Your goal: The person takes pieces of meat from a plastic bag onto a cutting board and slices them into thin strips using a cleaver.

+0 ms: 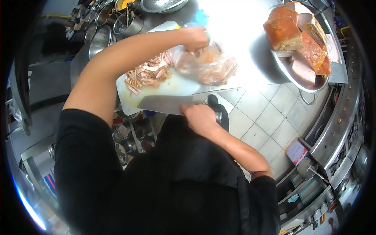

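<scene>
My left hand (196, 39) is closed at the top of a clear plastic bag (211, 66) with pale pinkish pieces inside, probably meat. The bag lies partly on a white cutting board (182, 87) and partly on the steel counter. Beside the bag, to its left, is a heap of shredded meat (150, 74) on the board. Lower down, near the board's front edge, my right hand (201, 119) grips the handle of a cleaver (162, 103). Its broad blade points left and is slightly blurred.
A large metal basin (291, 76) of browned meat slabs (284, 33) stands on the steel counter (239, 43) at the right. Pots and a colander (102, 41) are at the upper left. Tiled floor (270, 117) shows beyond the counter edge, with steel kitchen equipment at the far right.
</scene>
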Available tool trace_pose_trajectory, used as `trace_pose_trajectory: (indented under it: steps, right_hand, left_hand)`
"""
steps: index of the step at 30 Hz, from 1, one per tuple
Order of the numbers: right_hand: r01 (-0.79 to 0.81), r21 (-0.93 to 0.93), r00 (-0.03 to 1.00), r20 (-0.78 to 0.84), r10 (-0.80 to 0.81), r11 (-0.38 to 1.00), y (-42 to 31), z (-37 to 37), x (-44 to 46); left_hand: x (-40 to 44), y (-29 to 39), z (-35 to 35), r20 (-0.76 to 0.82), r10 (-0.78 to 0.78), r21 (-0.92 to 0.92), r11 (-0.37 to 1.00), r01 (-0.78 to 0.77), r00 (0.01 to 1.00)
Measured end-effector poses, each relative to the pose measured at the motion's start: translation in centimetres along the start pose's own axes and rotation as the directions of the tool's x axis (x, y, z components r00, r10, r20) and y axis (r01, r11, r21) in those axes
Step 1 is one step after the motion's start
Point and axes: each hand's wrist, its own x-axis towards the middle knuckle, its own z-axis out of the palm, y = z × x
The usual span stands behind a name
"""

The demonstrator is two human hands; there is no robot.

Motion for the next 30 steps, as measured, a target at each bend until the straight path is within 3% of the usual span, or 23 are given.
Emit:
trace_pose_trajectory:
  steps: [4,6,7,9,10,11,12,13,14,15,17,21,23,25,27,29,30]
  right_hand:
    - [0.027,-0.014,0.999,-0.040,-0.027,1.000,0.2,0.2,0.0]
    - [0.008,0.037,0.999,0.033,-0.009,0.999,0.0,-0.8,0.2]
    - [0.027,0.018,0.999,0.031,-0.027,0.999,-0.1,-1.1,0.4]
    - [-0.007,0.011,0.997,0.076,0.006,1.000,0.1,-1.5,0.8]
    - [0.016,-0.014,0.997,0.079,-0.015,1.000,0.2,-1.8,0.9]
    - [0.002,-0.002,0.997,0.073,-0.001,1.000,0.2,-2.1,1.1]
    - [-0.005,0.013,0.998,0.070,0.004,1.000,0.2,-2.5,1.5]
    - [0.037,-0.006,0.996,0.082,-0.036,0.999,0.0,-3.1,1.8]
    - [0.015,-0.015,0.997,0.074,-0.014,1.000,-0.2,-3.8,2.0]
    - [0.000,-0.022,0.997,0.076,0.002,1.000,-0.4,-4.1,2.4]
    - [0.046,-0.045,0.996,0.077,-0.042,0.998,-0.1,-3.9,3.5]
    - [0.092,0.104,0.973,0.202,-0.112,0.990,-0.8,-3.2,6.2]
    - [0.114,0.087,0.950,0.282,-0.134,0.990,-2.1,-1.6,8.0]
    - [0.152,0.076,0.925,0.340,-0.169,0.986,-3.4,0.2,10.3]
    - [0.228,0.048,0.945,0.229,-0.233,0.973,-4.0,1.7,11.8]
    - [0.244,0.030,0.955,0.166,-0.245,0.969,-3.6,1.3,12.6]
    - [0.203,0.005,0.972,0.119,-0.202,0.979,-3.3,0.8,12.8]
  left_hand:
    - [-3.1,2.0,-6.2,0.090,-0.123,-0.056,0.990,0.128,0.988]
    - [-5.1,1.9,-7.0,-0.272,-0.239,-0.363,0.923,0.131,0.932]
    - [-6.3,1.8,-7.5,-0.279,-0.262,-0.358,0.921,0.153,0.924]
    - [-8.7,1.3,-8.6,-0.260,-0.569,-0.781,0.599,0.176,0.780]
    - [-10.3,1.1,-8.1,-0.265,-0.595,-0.895,0.446,0.036,0.759]
    - [-11.8,1.4,-6.9,-0.273,-0.624,-0.893,0.447,0.048,0.732]
    - [-13.5,2.2,-5.3,-0.216,-0.713,-0.967,0.059,-0.249,0.667]
    - [-15.3,3.4,-3.9,-0.123,-0.773,-0.787,-0.306,-0.536,0.623]
    - [-17.3,4.7,-2.4,-0.152,-0.783,-0.635,-0.390,-0.666,0.603]
    - [-19.1,5.7,-0.9,-0.122,-0.819,-0.630,-0.373,-0.682,0.560]
    - [-22.5,8.7,2.7,-0.112,-0.861,-0.361,-0.429,-0.828,0.496]
    - [-28.9,14.7,9.6,0.077,-0.931,-0.219,-0.365,-0.905,0.357]
    - [-30.9,17.8,10.6,0.138,-0.952,-0.287,-0.302,-0.909,0.273]
    - [-32.4,20.0,12.3,0.371,-0.922,-0.390,-0.267,-0.881,0.115]
    - [-33.2,21.9,13.8,0.415,-0.907,-0.390,-0.245,-0.888,0.068]
    - [-32.7,23.2,13.7,0.430,-0.892,-0.784,-0.292,-0.549,-0.140]
    - [-31.5,23.7,14.1,0.437,-0.891,-0.766,-0.297,-0.570,-0.124]
